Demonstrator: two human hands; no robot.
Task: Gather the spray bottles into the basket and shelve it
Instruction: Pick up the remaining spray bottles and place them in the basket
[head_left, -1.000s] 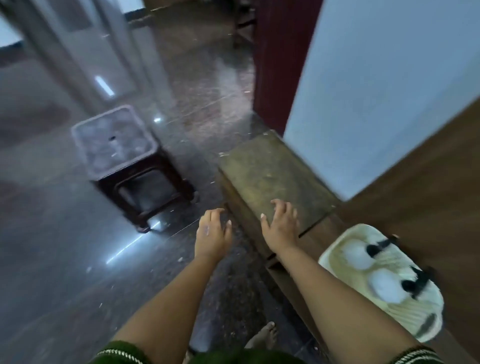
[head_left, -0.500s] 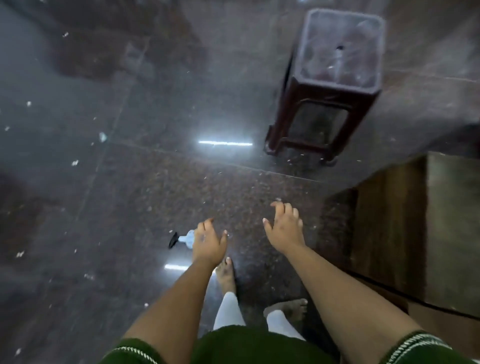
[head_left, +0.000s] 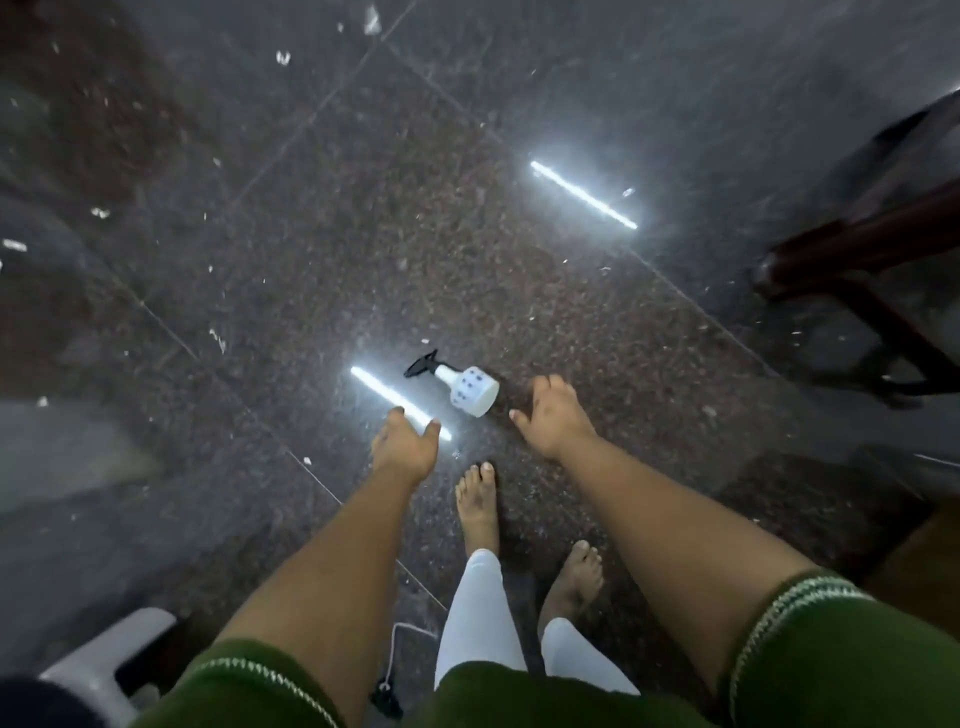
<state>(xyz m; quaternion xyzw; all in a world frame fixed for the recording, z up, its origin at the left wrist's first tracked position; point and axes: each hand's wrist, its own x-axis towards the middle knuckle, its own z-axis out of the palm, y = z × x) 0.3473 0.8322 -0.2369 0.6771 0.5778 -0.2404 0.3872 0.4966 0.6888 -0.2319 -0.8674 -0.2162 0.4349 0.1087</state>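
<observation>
A white spray bottle (head_left: 470, 391) with a black trigger head lies on its side on the dark speckled floor, its nozzle pointing left. My left hand (head_left: 405, 444) hovers just below and left of it, fingers apart and empty. Just right of the bottle's base is my right hand (head_left: 550, 415), fingers spread and curled downward, close to it but not holding it. No basket is in view.
A dark red plastic stool (head_left: 852, 249) stands at the right edge. A grey object (head_left: 109, 657) sits at the bottom left corner. My bare feet (head_left: 480, 512) are on the floor just below the hands. Ceiling lights reflect as bright bars on the floor.
The view has swung from the wooden bench and basket down to the floor. The spray bottle has come into full view, and both hands have dropped closer to it.
</observation>
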